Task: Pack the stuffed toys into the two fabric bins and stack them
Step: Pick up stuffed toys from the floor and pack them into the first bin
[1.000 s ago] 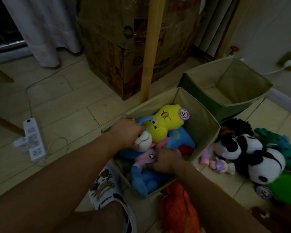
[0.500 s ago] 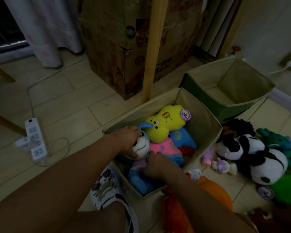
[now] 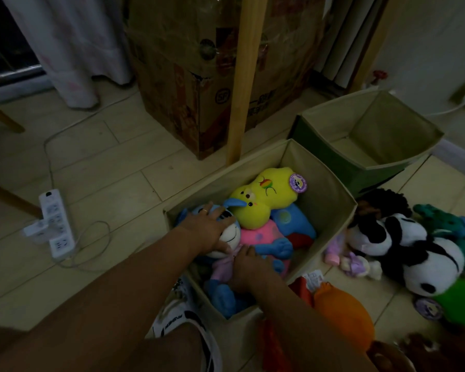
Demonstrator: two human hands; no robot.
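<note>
left hand (image 3: 208, 229): fingers spread flat, palm down | right hand (image 3: 249, 268): curled

The one camera sits on my head, looking forward and steeply down over both my forearms at the floor. It is close above the beige bin (image 3: 255, 226) where my left hand (image 3: 207, 229) and right hand (image 3: 249, 267) meet. Its wide angle reaches the green bin (image 3: 330, 146) and cardboard box (image 3: 199, 76) beyond.

Dim indoor scene, low exposure – soft shadows, no glare. Wide-angle bending at edges – corners dark, slightly blurred.
</note>
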